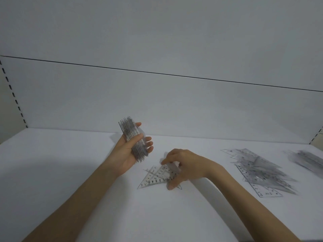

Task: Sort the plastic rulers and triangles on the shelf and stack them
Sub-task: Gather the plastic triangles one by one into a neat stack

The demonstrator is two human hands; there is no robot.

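Nearest, the clear triangles (153, 179) lie flat and overlapping on the white shelf (70, 172), their printed scales running up from lower left to upper right. The right hand (185, 165) is arched over their right end. Its thumb presses at the near edge and its fingers curl down at the far edge, pinching a clear piece (173, 168) on top of them. Whether that piece is a ruler or a triangle cannot be told.

Just beyond and to the left, the left hand (125, 154) grips a bundle of clear rulers (134, 137), thumb across the front and fingers wrapped behind. The bundle's long axis stands nearly upright, tilted up and to the left, and it is clear of the shelf.

The triangles therefore sit below and to the right of the bundle, directly under the right hand, which is plainly the nearer one for the pick.

Well apart to the right lies a mixed pile (262, 172) of triangles and rulers. A blurred further pile (307, 159) lies at the frame's edge.
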